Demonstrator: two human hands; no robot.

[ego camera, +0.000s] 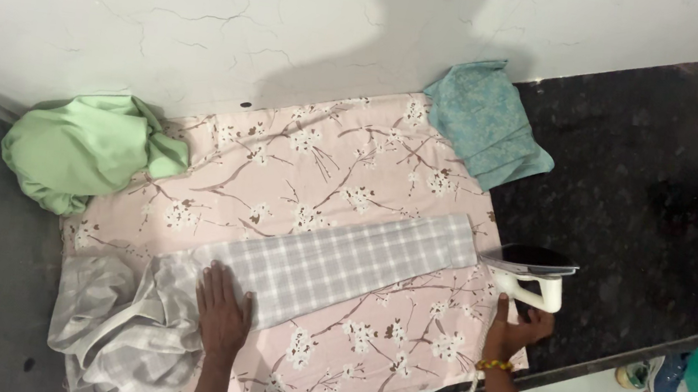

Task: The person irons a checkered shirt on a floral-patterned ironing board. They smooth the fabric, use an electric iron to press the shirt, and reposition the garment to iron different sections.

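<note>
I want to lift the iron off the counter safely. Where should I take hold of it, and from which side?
Grip the iron by its white handle, coming from the near side, where the right hand already is. The handle faces the person and loops open for fingers; the dark body faces away.

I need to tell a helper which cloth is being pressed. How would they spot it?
Start at the pink floral sheet spread on the dark counter. Across its middle lies a long grey-and-white checked cloth, flattened under the left hand, with the iron at its far end. Unlike the green bundle and teal cloth, it is checked.
</note>
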